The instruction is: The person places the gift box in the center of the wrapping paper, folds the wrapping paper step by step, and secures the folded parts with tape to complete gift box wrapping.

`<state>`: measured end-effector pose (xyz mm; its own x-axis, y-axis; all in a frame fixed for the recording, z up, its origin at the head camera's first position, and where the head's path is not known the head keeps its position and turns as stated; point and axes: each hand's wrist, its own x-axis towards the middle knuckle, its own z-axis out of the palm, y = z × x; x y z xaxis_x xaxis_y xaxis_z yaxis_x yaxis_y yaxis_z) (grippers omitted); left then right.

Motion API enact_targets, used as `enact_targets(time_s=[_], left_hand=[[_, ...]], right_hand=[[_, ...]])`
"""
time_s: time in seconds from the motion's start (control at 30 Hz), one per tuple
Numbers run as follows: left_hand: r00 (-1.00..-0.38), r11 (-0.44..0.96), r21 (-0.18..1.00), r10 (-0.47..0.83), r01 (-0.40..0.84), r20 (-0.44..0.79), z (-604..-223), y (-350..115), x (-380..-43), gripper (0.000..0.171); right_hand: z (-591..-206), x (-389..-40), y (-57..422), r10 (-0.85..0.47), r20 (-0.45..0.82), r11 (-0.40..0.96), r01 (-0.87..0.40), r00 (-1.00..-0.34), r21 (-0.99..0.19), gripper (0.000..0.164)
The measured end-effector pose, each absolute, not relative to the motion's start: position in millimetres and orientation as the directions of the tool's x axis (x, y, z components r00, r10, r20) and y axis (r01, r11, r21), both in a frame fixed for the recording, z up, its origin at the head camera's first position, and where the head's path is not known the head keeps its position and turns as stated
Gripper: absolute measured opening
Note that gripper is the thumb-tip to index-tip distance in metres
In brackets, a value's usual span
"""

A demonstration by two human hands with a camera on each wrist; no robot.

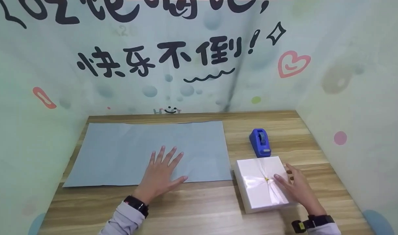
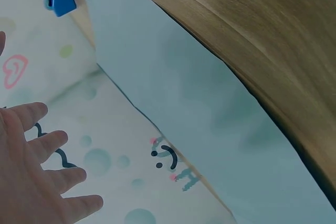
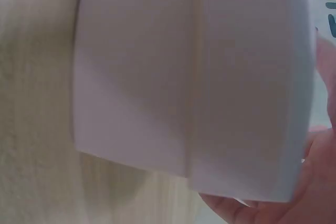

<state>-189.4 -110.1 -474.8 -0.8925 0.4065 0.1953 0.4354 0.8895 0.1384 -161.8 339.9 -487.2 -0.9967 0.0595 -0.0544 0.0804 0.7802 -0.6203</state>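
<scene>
My left hand (image 1: 159,178), fingers spread wide, is over the near part of a light blue sheet of paper (image 1: 114,150) lying flat on the table. In the left wrist view the hand's fingers (image 2: 50,158) are apart with nothing between them. At the right is a white gift box (image 1: 256,195) with a pale ribbon crossing its lid and a small gold piece at the knot. My right hand (image 1: 298,187) holds this box by its right side, thumb over the lid and fingers bent along the far edge. Close up, the right wrist view shows the box's side (image 3: 131,77).
A blue tape dispenser (image 1: 260,143) stands just behind the box. The wooden table (image 1: 199,209) meets a printed backdrop (image 1: 192,94) at the back, with fabric walls at both sides. Black bands circle both wrists.
</scene>
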Motion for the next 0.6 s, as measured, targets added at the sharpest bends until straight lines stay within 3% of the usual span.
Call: enact_targets(time_s=[0.3,0.6], left_hand=[[-0.889,0.881,0.16,0.415,0.446,0.196,-473.0,-109.8,-188.3,0.075],[-0.894,0.887,0.149,0.41,0.436,0.179,-473.8,-108.1,-186.7,0.076]], right_hand=[[-499.5,-158.2,343.7,0.119,-0.081,0.798,0.144,-0.99,-0.585,0.063],[-501.9,-160.1,341.9,0.188,-0.277,0.706,0.325,-0.942,-0.629,0.08]])
